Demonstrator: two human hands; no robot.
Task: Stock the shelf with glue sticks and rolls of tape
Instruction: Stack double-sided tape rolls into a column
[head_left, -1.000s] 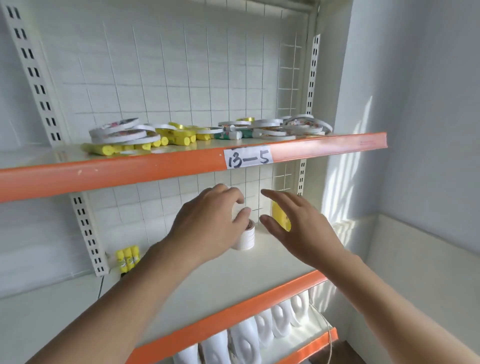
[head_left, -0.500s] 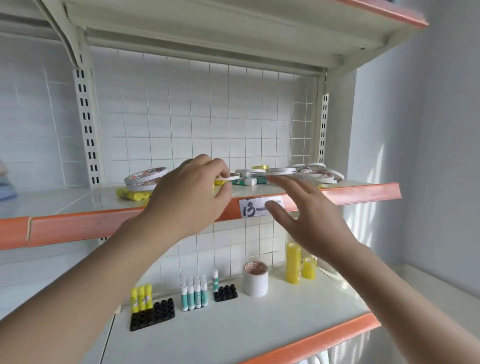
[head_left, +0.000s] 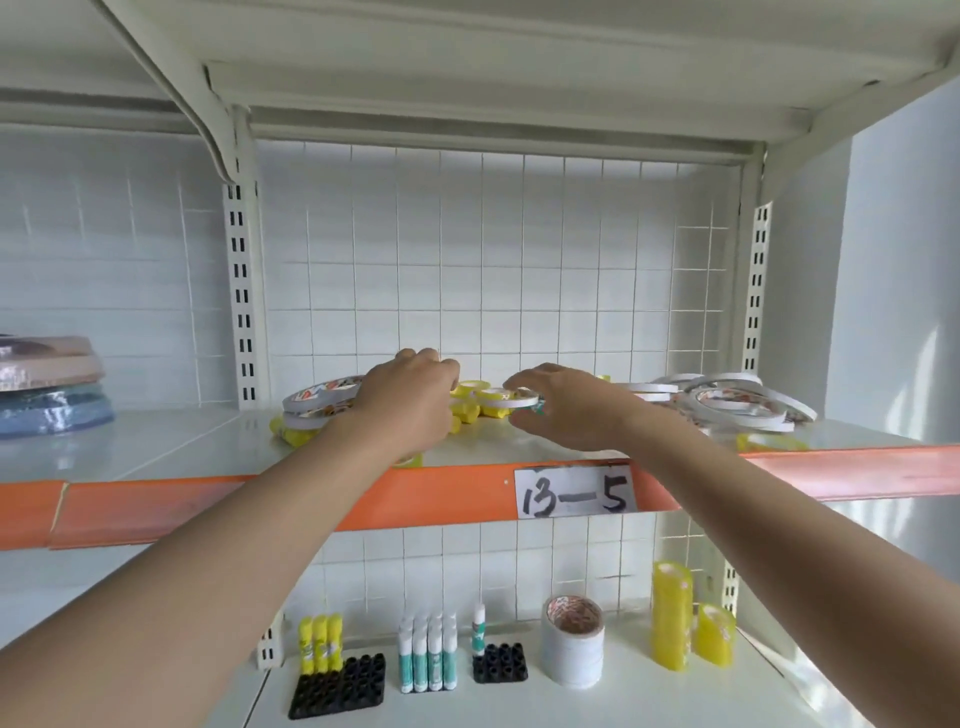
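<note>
Both hands up from lower shelf since earlier frame, now over upper shelf (head_left: 156, 447) among loose stock. Left hand (head_left: 410, 400) knuckles-up, fingers curled down into yellow glue sticks (head_left: 470, 410); whether it grips one, cannot tell. Right hand (head_left: 566, 410) pinches thin tape roll (head_left: 506, 399) by rim, likely to lift it clear of heap. Roll lies flat, hole facing up. Glue sticks lie on sides, long axes roughly left-right. More tape rolls (head_left: 737, 405) piled far right. Lower shelf holds sorted upright stock, probably the destination.
</note>
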